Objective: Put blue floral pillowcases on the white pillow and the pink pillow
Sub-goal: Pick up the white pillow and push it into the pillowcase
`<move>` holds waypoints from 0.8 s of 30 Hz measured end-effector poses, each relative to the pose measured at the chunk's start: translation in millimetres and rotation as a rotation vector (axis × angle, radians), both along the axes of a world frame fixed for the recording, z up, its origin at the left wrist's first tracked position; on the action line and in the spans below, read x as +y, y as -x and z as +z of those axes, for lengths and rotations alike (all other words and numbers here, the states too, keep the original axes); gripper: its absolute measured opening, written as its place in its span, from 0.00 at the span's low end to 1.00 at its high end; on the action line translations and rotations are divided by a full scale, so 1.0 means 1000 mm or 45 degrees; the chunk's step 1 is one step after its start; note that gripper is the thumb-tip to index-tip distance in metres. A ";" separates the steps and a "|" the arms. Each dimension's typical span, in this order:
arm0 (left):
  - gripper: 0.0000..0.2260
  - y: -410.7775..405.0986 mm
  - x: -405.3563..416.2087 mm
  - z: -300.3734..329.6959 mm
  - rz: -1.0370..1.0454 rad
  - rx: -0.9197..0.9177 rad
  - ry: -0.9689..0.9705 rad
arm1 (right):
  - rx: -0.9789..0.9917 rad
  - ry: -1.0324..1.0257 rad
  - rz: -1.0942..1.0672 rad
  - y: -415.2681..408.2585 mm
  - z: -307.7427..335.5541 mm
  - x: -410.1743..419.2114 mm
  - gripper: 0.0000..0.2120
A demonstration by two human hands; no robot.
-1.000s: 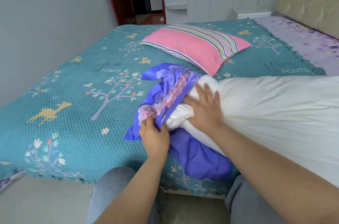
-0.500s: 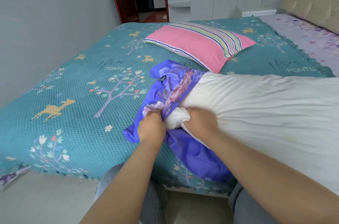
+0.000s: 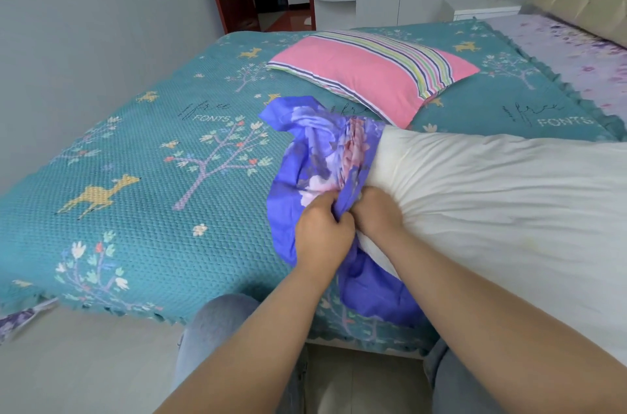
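Head view, left to right: we see the teal bedspread [image 3: 142, 183], then our left hand [image 3: 324, 232], fingers curled and pinching the bunched edge of the blue floral pillowcase [image 3: 315, 155]. Touching it, our right hand [image 3: 380, 213] presses into the end of the white pillow [image 3: 492, 196]; its fingers are buried in fabric, so we cannot tell their spread. Beyond lies the pink pillow [image 3: 369, 71], bare, on the bedspread.
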State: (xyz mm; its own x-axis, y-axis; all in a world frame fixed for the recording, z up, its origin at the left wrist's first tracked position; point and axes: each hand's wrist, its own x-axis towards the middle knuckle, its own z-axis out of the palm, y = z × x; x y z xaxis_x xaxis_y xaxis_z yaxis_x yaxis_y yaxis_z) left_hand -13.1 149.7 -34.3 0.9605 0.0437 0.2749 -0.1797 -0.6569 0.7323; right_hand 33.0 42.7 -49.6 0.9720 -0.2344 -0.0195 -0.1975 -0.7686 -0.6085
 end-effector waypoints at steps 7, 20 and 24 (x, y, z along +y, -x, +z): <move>0.12 0.007 0.023 -0.028 0.038 -0.036 -0.244 | 0.086 -1.035 0.415 0.008 0.012 0.002 0.09; 0.20 -0.050 0.102 -0.019 0.198 0.467 -0.197 | -0.305 -1.442 -0.350 0.014 0.000 0.020 0.02; 0.17 -0.049 0.099 -0.012 0.033 0.264 -0.064 | -0.391 -1.365 -0.327 0.020 0.000 0.025 0.06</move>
